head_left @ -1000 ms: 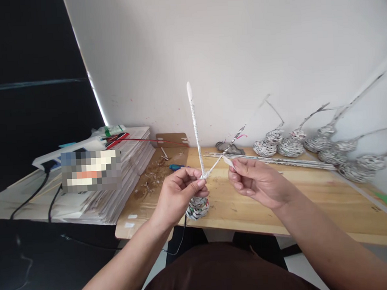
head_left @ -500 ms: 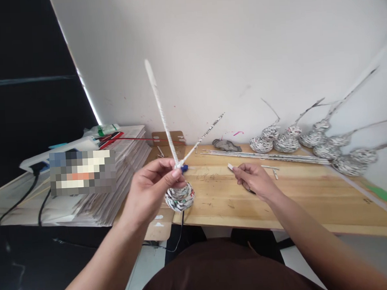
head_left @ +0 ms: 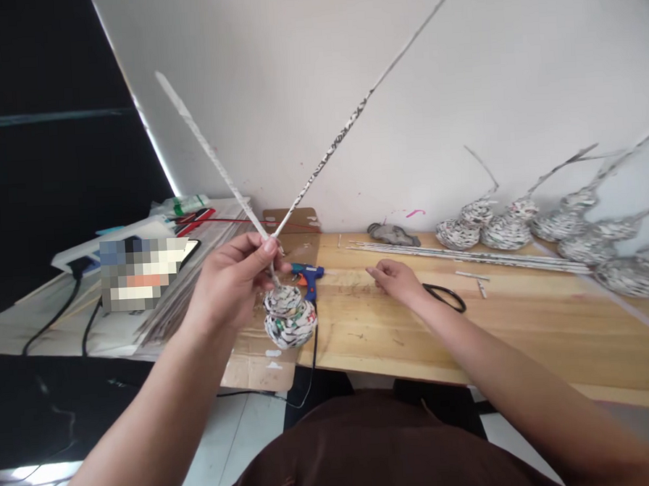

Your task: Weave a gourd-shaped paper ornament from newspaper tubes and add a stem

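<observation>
Mid-frame, the left hand (head_left: 244, 269) pinches paper sticks (head_left: 328, 155) above a woven gourd (head_left: 290, 324); can't tell if the curled right hand (head_left: 396, 279) holds anything.

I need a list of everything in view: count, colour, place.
Wall: one, white, behind
Panel: one, black, far left
Table: one, pale wood, centre
Cardboard: count unclear, brown, left
Papers: one stack, white, left
Power strip: one, white, on papers
Small items: several, mixed, on papers
Cables: several, black, left
Held gourd: one, black-white, below left grip
Glue gun: one, blue, behind gourd
Other gourds: five, black-white, right
Held sticks: two, whitish, left grip
Rag: one, grey, by wall
Lying sticks: several, whitish, near rag
Loop: one, black, on table
Left grip: one, centre
Right grip: one, over table
</observation>
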Tool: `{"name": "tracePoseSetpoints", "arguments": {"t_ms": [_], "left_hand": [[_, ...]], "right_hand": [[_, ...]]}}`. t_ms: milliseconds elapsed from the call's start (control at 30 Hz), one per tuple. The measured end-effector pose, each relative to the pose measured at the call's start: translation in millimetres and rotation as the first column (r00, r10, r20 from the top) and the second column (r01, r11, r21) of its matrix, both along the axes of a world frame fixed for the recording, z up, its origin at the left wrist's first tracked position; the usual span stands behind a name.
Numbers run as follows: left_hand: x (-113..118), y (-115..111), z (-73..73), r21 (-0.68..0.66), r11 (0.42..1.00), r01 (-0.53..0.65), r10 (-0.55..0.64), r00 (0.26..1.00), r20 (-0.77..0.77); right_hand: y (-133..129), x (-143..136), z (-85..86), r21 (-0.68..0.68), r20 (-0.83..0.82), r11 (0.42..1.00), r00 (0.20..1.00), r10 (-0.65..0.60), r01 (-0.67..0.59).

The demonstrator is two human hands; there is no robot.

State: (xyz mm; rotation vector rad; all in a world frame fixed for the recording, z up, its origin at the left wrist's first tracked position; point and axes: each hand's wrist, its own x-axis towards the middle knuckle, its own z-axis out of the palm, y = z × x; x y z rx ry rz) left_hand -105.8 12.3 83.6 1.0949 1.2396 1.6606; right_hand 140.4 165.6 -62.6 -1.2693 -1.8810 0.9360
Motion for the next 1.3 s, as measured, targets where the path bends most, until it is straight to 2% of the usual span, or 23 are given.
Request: {"name": "tracePoseSetpoints", "arguments": {"t_ms": [100,233,433,567,767,1033,1233,1300], "left_hand": [[3,18,1.9,0.021,1.0,-0.014,0.014,1.0,-0.005],[10,44,-1.0,0.018,0.998,0.052,-0.052,0.999,0.005],[22,76,-13.2,-0.021,0.992,0.128,-0.128,0.992,0.022],[37,89,-22.3,-0.046,0.98,0.196,-0.193,0.98,0.056],[59,100,-21.2,-0.057,0.963,0.262,-0.257,0.963,0.077],[82,108,-18.1,-0.08,0.959,0.272,-0.269,0.962,0.045],[81,103,-18.2,-0.034,0.972,0.232,-0.228,0.969,0.091],[76,100,-15.9,-0.022,0.976,0.218,-0.215,0.971,0.101]], "right_hand": [[23,-16,-4.9,-0.017,-0.005,1.0,1.0,0.023,-0.023],[43,-29,-7.6,0.004,0.036,1.0,0.999,0.003,-0.004],[45,-28,-12.6,0.132,0.082,0.986,0.99,-0.118,0.106],[41,-25,-16.4,0.145,0.067,0.987,0.995,-0.076,0.065],[33,-17,-12.9,0.165,0.067,0.986,0.996,-0.051,0.039],[11,0,-4.2,0.197,0.063,0.98,0.997,-0.035,0.022],[-8,26,-0.4,0.081,-0.054,0.994,0.996,0.071,-0.067],[-9,35,-1.6,0.029,-0.106,0.998,0.992,0.066,-0.064]]}}
